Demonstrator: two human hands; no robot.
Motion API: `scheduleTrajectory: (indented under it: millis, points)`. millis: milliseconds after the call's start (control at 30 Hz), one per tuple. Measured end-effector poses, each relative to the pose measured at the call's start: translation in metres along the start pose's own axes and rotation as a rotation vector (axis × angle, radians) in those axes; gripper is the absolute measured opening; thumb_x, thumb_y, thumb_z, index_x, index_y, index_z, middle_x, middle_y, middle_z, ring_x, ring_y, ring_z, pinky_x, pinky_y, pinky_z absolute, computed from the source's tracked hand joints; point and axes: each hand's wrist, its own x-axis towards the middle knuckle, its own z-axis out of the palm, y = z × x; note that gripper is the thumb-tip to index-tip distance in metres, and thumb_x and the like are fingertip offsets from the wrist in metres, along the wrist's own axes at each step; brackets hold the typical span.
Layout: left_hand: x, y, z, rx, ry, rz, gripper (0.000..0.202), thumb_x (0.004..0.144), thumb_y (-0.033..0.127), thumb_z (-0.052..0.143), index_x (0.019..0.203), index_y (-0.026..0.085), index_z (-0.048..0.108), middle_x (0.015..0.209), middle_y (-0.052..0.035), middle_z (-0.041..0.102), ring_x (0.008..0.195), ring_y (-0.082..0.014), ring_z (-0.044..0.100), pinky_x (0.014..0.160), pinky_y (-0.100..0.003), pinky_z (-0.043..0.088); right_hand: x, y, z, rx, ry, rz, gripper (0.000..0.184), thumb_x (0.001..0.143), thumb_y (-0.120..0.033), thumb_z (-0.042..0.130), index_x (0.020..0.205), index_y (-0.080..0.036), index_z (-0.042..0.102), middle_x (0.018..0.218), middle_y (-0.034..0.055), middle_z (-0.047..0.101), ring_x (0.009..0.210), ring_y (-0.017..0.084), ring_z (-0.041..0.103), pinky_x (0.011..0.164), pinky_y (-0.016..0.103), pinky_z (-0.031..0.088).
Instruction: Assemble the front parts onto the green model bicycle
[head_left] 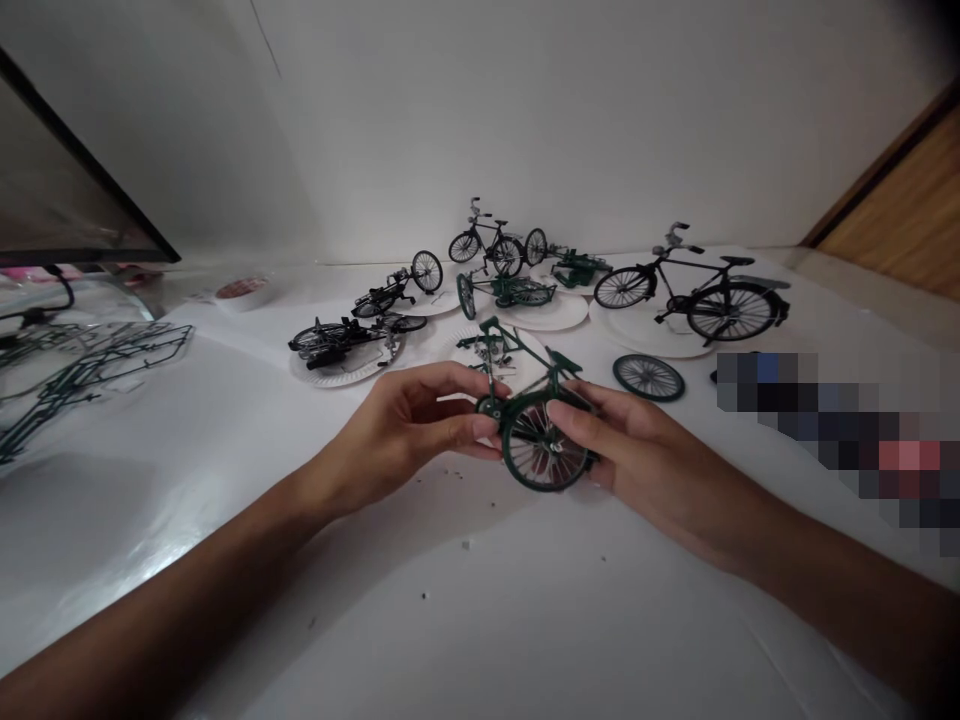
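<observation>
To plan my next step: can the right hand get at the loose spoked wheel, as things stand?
Probably yes: the right hand holds the green model bicycle, but the loose wheel lies just beyond it, with nothing between them.

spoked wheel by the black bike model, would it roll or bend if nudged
The loose green spoked wheel lies flat, so it probably slides rather than rolls, though on edge it likely would. Its thin spokes look easily bent.

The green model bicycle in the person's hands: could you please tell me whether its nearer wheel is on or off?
On: the spoked wheel sits in the bicycle frame, the right hand holding its hub.
</observation>
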Motion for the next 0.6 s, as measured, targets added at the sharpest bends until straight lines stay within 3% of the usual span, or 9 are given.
scheduleTrajectory:
  millis: [133, 233, 500, 600]
  points:
    - [0.0014, 0.0005, 0.0002, 0.066, 0.148, 0.059, 0.025, 0.076, 0.007, 0.079, 0.099, 0.013, 0.068, 0.105, -0.0048, 0.071, 0.081, -0.0141, 0.073, 0.078, -0.024, 0.064, 0.0049, -0.0032, 0.0006, 0.104, 0.008, -0.032, 0.027, 0.092, -0.041, 0.063, 0.110, -0.021, 0.066, 0.120, 0.0083, 0.068, 0.107, 0.025, 0.065, 0.090, 0.041, 0.054]
    - [0.0012, 0.0014, 0.0012, 0.122, 0.201, 0.057, 0.026, 0.074, 0.009, 0.081, 0.096, 0.013, 0.068, 0.101, -0.0038, 0.073, 0.076, -0.0130, 0.073, 0.071, -0.019, 0.063, 0.0049, -0.0039, 0.0006, 0.040, 0.029, -0.040, 0.029, 0.092, -0.039, 0.064, 0.115, -0.021, 0.065, 0.120, 0.0088, 0.068, 0.105, 0.024, 0.066, 0.088, 0.039, 0.054]
    - [0.0011, 0.0024, -0.0021, 0.121, 0.171, 0.044, 0.023, 0.076, 0.012, 0.080, 0.096, 0.014, 0.069, 0.094, -0.0037, 0.075, 0.074, -0.0148, 0.074, 0.073, -0.024, 0.065, -0.0004, -0.0043, -0.0024, 0.001, 0.031, -0.063, 0.039, 0.084, -0.034, 0.075, 0.121, -0.027, 0.063, 0.120, 0.0033, 0.068, 0.103, 0.018, 0.065, 0.082, 0.029, 0.052]
    - [0.0006, 0.0023, -0.0020, 0.093, 0.128, 0.031, 0.020, 0.078, 0.012, 0.079, 0.094, 0.014, 0.069, 0.093, -0.0039, 0.074, 0.072, -0.0140, 0.074, 0.071, -0.023, 0.065, -0.0004, -0.0042, -0.0025, 0.020, 0.024, -0.071, 0.031, 0.086, -0.037, 0.073, 0.114, -0.026, 0.066, 0.115, 0.0024, 0.070, 0.097, 0.016, 0.065, 0.076, 0.026, 0.051]
